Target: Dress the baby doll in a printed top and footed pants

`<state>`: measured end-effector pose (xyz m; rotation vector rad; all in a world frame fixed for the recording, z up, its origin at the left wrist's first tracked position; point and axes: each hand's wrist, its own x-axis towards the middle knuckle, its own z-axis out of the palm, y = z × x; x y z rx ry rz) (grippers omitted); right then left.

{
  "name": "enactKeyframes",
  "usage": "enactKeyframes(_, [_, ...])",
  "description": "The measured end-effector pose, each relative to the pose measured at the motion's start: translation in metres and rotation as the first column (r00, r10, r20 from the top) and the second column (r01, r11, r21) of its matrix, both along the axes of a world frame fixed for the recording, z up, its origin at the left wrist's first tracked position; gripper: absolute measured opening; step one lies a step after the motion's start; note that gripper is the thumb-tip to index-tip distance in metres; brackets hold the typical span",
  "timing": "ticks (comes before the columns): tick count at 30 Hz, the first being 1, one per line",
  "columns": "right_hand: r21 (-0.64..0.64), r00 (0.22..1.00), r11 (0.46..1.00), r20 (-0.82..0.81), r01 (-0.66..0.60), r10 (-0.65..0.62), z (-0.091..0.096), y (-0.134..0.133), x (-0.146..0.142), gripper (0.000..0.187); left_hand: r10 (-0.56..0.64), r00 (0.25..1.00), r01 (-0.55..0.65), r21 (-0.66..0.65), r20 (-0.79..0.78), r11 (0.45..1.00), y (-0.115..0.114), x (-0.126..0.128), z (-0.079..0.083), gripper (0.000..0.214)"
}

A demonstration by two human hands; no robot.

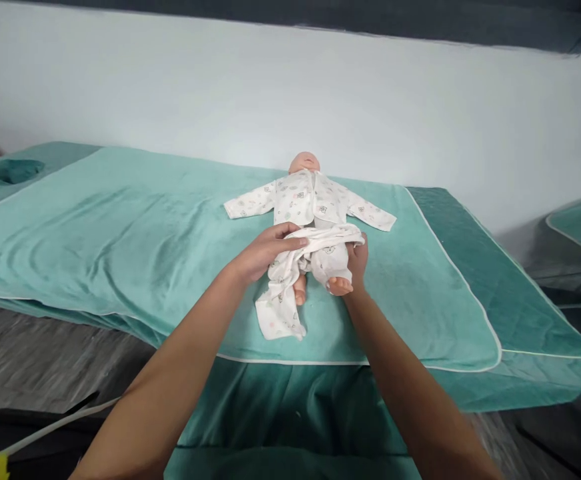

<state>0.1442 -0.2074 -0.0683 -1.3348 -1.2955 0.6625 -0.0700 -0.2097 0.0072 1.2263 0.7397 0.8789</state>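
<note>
Pinching the pants (284, 283) low on the doll (304, 162), your left hand (263, 255) is nearly closed — your right hand (359, 260) touches the waistband (328, 235), finger spread hidden. Doll and pants lie lengthwise, feet toward you.

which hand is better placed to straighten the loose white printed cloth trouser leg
Probably the left hand: it holds the bunched white cloth waistband just above that trouser leg; the right hand is across, beside the bald doll's covered leg.
</note>
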Motion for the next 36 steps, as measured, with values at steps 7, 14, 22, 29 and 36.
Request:
enactKeyframes(7, [0.134, 0.997, 0.988, -0.012, -0.08, 0.083, 0.026, -0.009, 0.008, 0.027, 0.145, 0.965, -0.112, -0.152, 0.221, 0.982, 0.001, -0.007, -0.027, 0.041])
enactKeyframes(14, [-0.155, 0.832, 0.884, 0.296, -0.442, 0.468, 0.102, -0.027, -0.011, 0.034, 0.177, 0.958, -0.167, -0.065, 0.225, 0.984, 0.001, 0.008, -0.014, 0.037])
enactKeyframes(22, [-0.288, 0.847, 0.847, 0.168, -0.448, 0.505, 0.107, -0.013, -0.03, 0.028, 0.167, 0.974, -0.166, -0.02, 0.154, 0.986, -0.001, 0.01, -0.013, 0.039])
enactKeyframes(29, [-0.199, 0.829, 0.813, -0.259, -0.547, 0.495, 0.102, -0.011, -0.018, 0.032, -0.105, 0.994, 0.105, 0.049, 0.004, 0.993, -0.004, 0.002, -0.016, 0.043])
enactKeyframes(36, [-0.392, 0.748, 0.667, -0.09, -0.634, 0.658, 0.107, -0.009, -0.015, 0.044, 0.204, 0.949, -0.181, -0.114, 0.24, 0.977, 0.004, 0.019, -0.03, 0.048])
